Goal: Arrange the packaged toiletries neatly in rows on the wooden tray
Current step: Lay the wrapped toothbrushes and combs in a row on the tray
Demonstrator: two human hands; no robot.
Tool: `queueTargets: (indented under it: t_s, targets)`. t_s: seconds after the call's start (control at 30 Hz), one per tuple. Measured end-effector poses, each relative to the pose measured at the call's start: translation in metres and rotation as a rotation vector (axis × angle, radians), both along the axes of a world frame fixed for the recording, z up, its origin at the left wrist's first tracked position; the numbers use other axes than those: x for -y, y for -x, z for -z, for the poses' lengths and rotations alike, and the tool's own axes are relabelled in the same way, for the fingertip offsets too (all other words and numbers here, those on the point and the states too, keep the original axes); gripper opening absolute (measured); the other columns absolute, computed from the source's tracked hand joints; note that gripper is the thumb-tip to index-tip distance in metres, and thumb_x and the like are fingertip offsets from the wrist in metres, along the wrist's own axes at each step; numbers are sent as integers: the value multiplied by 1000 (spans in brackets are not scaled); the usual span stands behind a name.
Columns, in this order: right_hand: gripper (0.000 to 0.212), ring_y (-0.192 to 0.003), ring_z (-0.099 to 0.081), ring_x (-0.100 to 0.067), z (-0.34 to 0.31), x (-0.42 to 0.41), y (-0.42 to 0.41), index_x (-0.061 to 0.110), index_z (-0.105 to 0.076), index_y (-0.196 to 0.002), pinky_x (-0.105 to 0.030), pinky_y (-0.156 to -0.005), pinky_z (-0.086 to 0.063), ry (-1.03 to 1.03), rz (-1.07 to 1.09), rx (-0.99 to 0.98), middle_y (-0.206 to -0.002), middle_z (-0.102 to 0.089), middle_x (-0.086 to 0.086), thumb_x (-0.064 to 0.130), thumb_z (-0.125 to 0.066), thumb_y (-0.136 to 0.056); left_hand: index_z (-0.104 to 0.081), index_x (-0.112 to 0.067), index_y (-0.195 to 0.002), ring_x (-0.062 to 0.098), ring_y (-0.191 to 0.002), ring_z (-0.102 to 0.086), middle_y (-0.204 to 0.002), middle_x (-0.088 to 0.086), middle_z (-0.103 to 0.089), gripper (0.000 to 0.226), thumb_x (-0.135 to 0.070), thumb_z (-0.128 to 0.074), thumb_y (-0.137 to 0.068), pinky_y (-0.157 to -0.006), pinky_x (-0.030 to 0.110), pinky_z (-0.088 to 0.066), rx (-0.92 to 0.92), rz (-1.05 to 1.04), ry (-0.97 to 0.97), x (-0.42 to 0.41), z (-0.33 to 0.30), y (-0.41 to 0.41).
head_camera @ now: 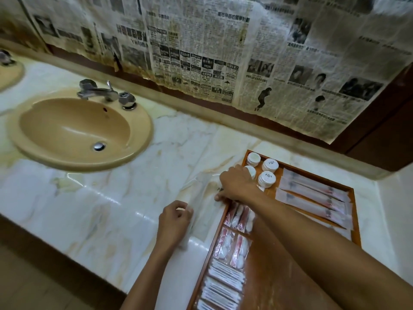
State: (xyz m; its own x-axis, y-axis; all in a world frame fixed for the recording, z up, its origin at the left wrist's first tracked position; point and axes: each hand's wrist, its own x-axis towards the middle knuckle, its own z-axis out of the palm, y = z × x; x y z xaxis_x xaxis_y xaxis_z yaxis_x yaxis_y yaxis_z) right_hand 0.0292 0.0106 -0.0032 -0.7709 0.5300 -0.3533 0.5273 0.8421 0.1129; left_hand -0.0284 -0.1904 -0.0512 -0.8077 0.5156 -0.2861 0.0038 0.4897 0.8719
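Note:
The wooden tray [273,285] lies on the counter at the right. Several white-capped bottles [267,179] stand in its far left corner. Long toothbrush packets [312,198] lie in rows on its right side. Small red-and-white packets [232,247] and flat white packets [223,285] fill a column along its left rim. A clear plastic wrapper [201,211] lies on the counter just left of the tray. My right hand [237,184] reaches across the tray and pinches the wrapper's far end beside the bottles. My left hand [174,220] grips its near end.
A tan sink [44,139] with a chrome tap [98,91] is set in the marble counter [111,198] at the left. Newspaper sheets [201,52] cover the wall behind. The counter's front edge runs diagonally at the lower left.

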Motion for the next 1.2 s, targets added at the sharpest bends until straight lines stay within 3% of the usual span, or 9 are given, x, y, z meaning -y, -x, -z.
queueTargets:
  t_s: [0.17,0.3,0.4,0.47,0.6,0.7,0.8,0.97,1.2]
  targets:
    - [73,-118,-39,-30,5,-6,-3,16,-56,-117,-43,-96,-34,81,63,-48,-121,-53,-9,67,-72,-67,-55,-22,-98,11,-61,-70,-76,6,-73,4,-21,-57,-94,-48,14,-45,128,41,-38,2,-5,-6]
    - [77,-120,-38,-31,9,-10,-2,17,-50,-121,-44,-95,-34,133,76,-77,-123,-54,-9,64,-75,-65,-51,-26,-109,21,-72,-70,-91,12,-67,28,-6,-56,-89,-57,24,-50,142,70,-7,5,-10,-5]
    - [79,-119,-38,-31,11,-12,-1,20,-46,-124,-43,-93,-33,133,49,-81,-122,-56,-10,65,-75,-65,-51,-31,-120,25,-90,-60,-105,5,-60,48,-1,-52,-83,-73,31,-49,-6,158,115,3,-11,-8]
    - [77,-118,-39,-31,11,-14,0,23,-47,-123,-43,-91,-32,126,26,-71,-121,-57,-9,66,-74,-65,-56,-32,-121,22,-95,-57,-114,0,-58,48,-2,-47,-84,-78,28,-45,-147,238,221,0,-11,-13]
    - [61,-115,-39,-28,11,-19,0,24,-52,-106,-43,-91,-31,107,-20,-41,-116,-55,-6,67,-71,-68,-56,-31,-124,23,-97,-60,-117,3,-53,31,-40,-52,-94,-74,28,-42,-346,328,457,-3,-13,-27]
    - [37,-109,-39,-26,12,-20,2,25,-52,-83,-44,-87,-30,152,-15,-67,-104,-52,-2,55,-72,-74,-53,-30,-119,16,-85,-55,-112,0,-50,39,-51,-60,-87,-66,25,-38,-420,342,496,-3,-11,-36]
    - [11,-107,-45,-25,13,-25,-2,26,-56,-85,-40,-80,-32,248,27,-167,-99,-55,3,26,-67,-83,-58,-24,-102,13,-75,-49,-103,-1,-50,22,-42,-61,-90,-63,25,-40,-442,304,474,-5,-13,-38]
    - [32,-106,-54,-21,12,-31,-13,22,-60,-107,-39,-82,-40,336,117,-332,-105,-63,4,4,-52,-82,-59,-17,-78,18,-74,-58,-93,2,-54,19,-27,-58,-93,-66,34,-52,-428,243,429,-7,-11,-39]
    - [35,-99,-57,-20,14,-26,-25,15,-62,-113,-40,-83,-50,378,214,-604,-103,-64,-2,-1,-46,-86,-61,-19,-105,20,-89,-57,-105,1,-48,23,-39,-59,-93,-64,27,-40,-586,224,501,-3,-7,-38]
